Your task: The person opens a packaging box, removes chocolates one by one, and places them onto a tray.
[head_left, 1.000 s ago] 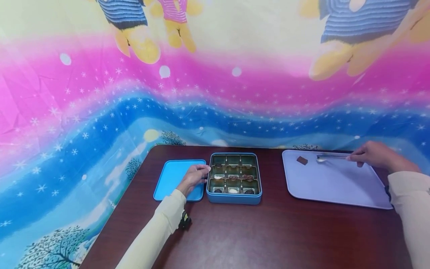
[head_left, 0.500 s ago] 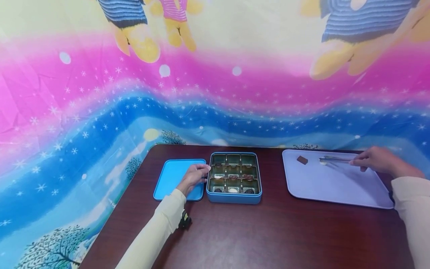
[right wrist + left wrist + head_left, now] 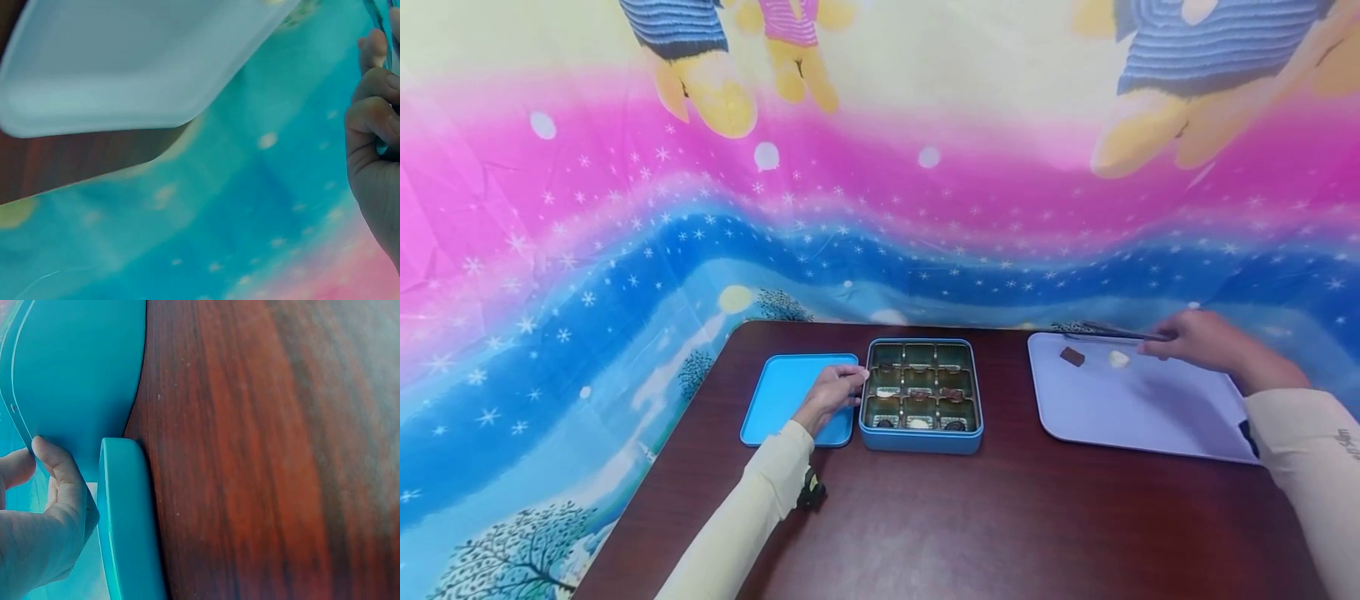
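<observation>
In the head view my left hand (image 3: 831, 396) is at the left wall of a blue square tin (image 3: 921, 444). The left wrist view shows its thumb and forefinger pinching the tin's rim (image 3: 24, 428). The tin's gold liner has several compartments, some with brown or white chocolates in them. Over the far edge of a pale lilac tray (image 3: 1120, 417), my right hand (image 3: 1202, 346) grips slim metal tongs (image 3: 1097, 332), raised off the surface. A brown square chocolate (image 3: 1072, 357) and a white chocolate (image 3: 1118, 359) lie on the tray below them.
A flat light-blue lid (image 3: 778, 400) lies left of the tin, partly behind my left hand. All stands on a dark red-brown wooden table (image 3: 962, 517). A printed cloth (image 3: 880, 200) hangs right behind the table's back edge.
The tongs were down at the white chocolate; now they are lifted away, and that chocolate lies on the tray. My right hand has moved up and left. The left hand stays put.
</observation>
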A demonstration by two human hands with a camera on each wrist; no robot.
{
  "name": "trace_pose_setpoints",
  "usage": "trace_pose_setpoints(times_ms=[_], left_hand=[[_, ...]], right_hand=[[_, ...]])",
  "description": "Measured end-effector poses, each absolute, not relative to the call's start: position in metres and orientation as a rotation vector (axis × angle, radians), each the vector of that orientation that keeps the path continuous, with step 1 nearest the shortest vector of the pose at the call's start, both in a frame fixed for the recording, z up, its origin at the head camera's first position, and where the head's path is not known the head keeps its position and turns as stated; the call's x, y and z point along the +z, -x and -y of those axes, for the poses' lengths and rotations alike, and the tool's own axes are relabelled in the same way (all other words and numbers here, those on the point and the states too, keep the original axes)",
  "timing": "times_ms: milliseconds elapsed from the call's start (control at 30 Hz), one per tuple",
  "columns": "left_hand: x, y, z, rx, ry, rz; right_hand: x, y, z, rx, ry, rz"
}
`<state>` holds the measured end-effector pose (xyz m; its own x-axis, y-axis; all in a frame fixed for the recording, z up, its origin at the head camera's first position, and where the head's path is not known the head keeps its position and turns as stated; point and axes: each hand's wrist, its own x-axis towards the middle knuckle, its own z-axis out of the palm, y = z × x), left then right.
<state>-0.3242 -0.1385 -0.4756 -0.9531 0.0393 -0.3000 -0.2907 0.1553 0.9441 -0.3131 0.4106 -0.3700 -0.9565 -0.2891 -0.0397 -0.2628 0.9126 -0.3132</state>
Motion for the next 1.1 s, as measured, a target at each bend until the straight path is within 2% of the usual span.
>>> trace_pose_setpoints(times_ms=[833,1100], left_hand=[[-0.471,0.323,0.139,1.877,0.248,-2.166],[-0.473,0.323,0.139,1.885,0.23,-2.167]], right_hand=[[-0.347,0.347,-0.232,-0.549,0.874,-2.884],[-0.352,0.361,-0.192,-0.552,0.959,-2.824]])
